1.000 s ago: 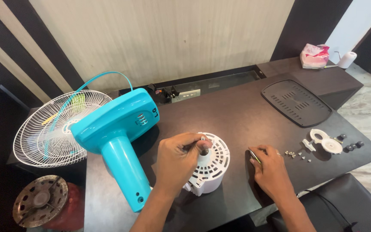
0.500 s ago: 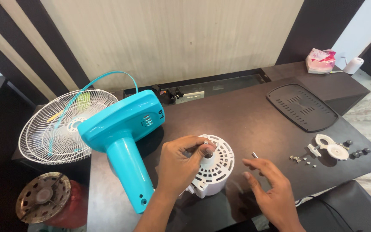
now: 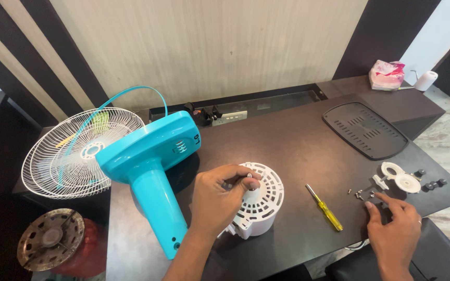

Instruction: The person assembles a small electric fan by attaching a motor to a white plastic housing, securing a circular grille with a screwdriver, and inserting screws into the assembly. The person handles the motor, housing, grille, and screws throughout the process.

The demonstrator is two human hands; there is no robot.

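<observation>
Left hand (image 3: pixel 217 195) pinching a small screw (image 3: pixel 249 176) over the white vented motor cover (image 3: pixel 261 200) near the tabletop's front edge, right hand (image 3: pixel 391 229) open, fingertips at loose screws (image 3: pixel 359 194), yellow screwdriver (image 3: pixel 325 207) between.

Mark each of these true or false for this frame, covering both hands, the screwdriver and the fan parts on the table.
1. The left hand touches the white motor cover. True.
2. The right hand holds the screwdriver. False: it lies on the table, apart from both hands.
3. The right hand reaches toward the small screws. True.
4. The black grille panel rests on the teal fan body. False: it lies flat on the table, far right.
</observation>
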